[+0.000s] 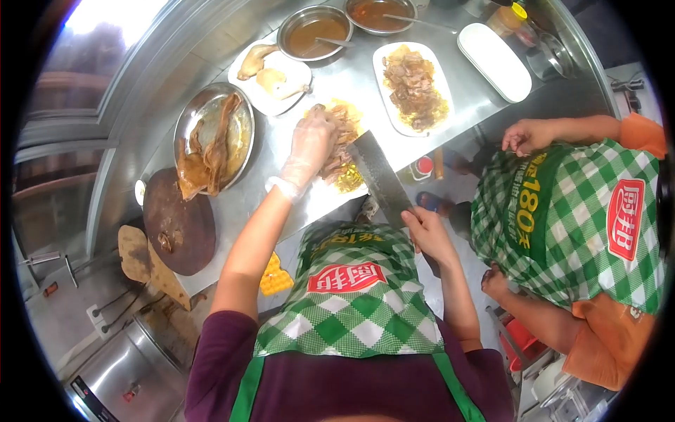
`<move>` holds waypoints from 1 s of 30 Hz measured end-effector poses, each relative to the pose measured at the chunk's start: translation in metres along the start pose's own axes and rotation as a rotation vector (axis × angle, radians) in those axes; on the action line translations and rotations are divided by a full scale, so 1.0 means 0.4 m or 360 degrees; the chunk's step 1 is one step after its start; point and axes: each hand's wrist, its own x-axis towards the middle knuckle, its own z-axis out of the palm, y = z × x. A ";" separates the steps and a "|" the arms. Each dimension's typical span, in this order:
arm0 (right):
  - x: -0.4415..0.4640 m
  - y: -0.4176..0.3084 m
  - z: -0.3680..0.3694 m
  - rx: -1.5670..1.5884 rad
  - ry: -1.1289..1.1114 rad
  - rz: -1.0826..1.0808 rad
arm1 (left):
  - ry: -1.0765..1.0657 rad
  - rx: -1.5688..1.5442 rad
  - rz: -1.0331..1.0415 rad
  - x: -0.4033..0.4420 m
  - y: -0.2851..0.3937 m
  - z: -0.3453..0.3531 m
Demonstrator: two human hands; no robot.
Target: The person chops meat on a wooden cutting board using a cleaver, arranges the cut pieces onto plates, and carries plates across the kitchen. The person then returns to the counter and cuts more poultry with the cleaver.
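Note:
My left hand (313, 144), in a clear plastic glove, has its fingers curled onto chopped meat (342, 126) heaped on a plate with yellow shreds beneath. The hand covers part of that plate. My right hand (426, 231) grips the handle of a cleaver (378, 171), whose broad dark blade lies over the right side of the heap. To the right is a white oval plate (388, 105) of similar chopped meat. Pale poultry pieces (271, 77) sit on a white plate beyond my left hand.
A steel tray (247, 151) with browned poultry pieces and a round chopping board (172, 239) are at the left. Two steel bowls of sauce (314, 35) and stacked white oval plates (492, 60) line the back. A co-worker (562, 211) in a checked apron stands at right.

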 end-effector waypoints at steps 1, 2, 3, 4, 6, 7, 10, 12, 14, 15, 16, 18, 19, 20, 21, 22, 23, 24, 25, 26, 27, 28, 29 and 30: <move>0.001 0.001 -0.001 0.0004 -0.0002 -0.0005 | 0.0019 -0.0027 0.0051 -0.011 -0.006 0.008; 0.003 -0.002 -0.001 0.0006 0.0002 0.0004 | 0.0040 -0.0053 0.0103 -0.021 -0.011 0.016; 0.004 -0.005 0.000 0.0011 0.0007 0.0011 | 0.0062 -0.0076 0.0159 -0.026 -0.011 0.011; 0.003 -0.007 0.002 0.0016 0.0011 0.0024 | 0.0072 -0.0109 0.0126 -0.027 -0.011 0.006; 0.007 -0.001 0.001 0.0007 0.0016 0.0022 | 0.0094 -0.0174 0.0049 -0.026 -0.006 -0.013; 0.009 0.002 0.003 0.0004 0.0013 0.0019 | 0.0150 -0.0272 0.0002 -0.021 -0.003 -0.021; 0.009 -0.006 0.002 -0.0033 0.0011 0.0001 | 0.0206 -0.0460 -0.0081 0.003 -0.022 -0.023; 0.006 -0.014 -0.002 -0.0080 -0.0015 0.0022 | 0.0072 -0.0467 -0.0057 0.005 -0.040 0.002; 0.006 -0.016 -0.003 -0.0087 -0.0014 -0.0007 | 0.0093 -0.0351 0.0076 -0.009 -0.044 0.013; 0.006 -0.016 -0.003 -0.0112 -0.0006 -0.0026 | 0.0103 -0.0292 0.0145 -0.012 -0.043 0.015; 0.007 -0.018 -0.002 -0.0137 0.0002 -0.0044 | 0.0099 -0.0273 0.0152 -0.014 -0.042 0.018; 0.008 -0.019 0.001 -0.0207 0.0023 -0.0071 | 0.0092 -0.0231 0.0163 -0.016 -0.038 0.014; 0.009 -0.019 0.003 -0.0253 0.0037 -0.0082 | 0.0061 -0.0228 0.0147 -0.015 -0.036 0.006; 0.009 -0.020 0.004 -0.0299 0.0051 -0.0093 | 0.0031 -0.0224 0.0131 -0.011 -0.033 -0.003; 0.009 -0.022 0.006 -0.0309 0.0059 -0.0089 | 0.0005 -0.0221 0.0115 -0.007 -0.027 -0.012; 0.009 -0.024 0.007 -0.0322 0.0065 -0.0086 | 0.0065 -0.0234 0.0150 -0.009 -0.023 -0.007; 0.010 -0.024 0.008 -0.0334 0.0069 -0.0083 | 0.0123 -0.0247 0.0184 -0.016 -0.017 0.005; 0.012 -0.018 0.008 -0.0315 0.0071 -0.0128 | 0.0183 -0.0256 0.0215 -0.024 -0.009 0.009; 0.015 -0.008 0.009 -0.0297 0.0065 -0.0169 | 0.0137 -0.0337 0.0093 -0.034 -0.003 0.009; 0.017 -0.001 0.008 -0.0281 0.0059 -0.0213 | 0.0095 -0.0419 -0.0029 -0.042 0.002 0.007; 0.016 0.004 0.007 -0.0211 0.0063 -0.0203 | 0.0056 -0.0501 -0.0149 -0.045 0.002 0.004; 0.011 0.008 0.003 -0.0143 0.0066 -0.0194 | 0.0182 -0.0513 -0.0182 -0.045 -0.003 0.002; 0.008 0.012 -0.003 -0.0075 0.0071 -0.0184 | 0.0307 -0.0524 -0.0212 -0.044 -0.010 0.002; 0.005 0.016 -0.010 0.0023 0.0076 -0.0159 | 0.0428 -0.0535 -0.0240 -0.041 -0.016 -0.001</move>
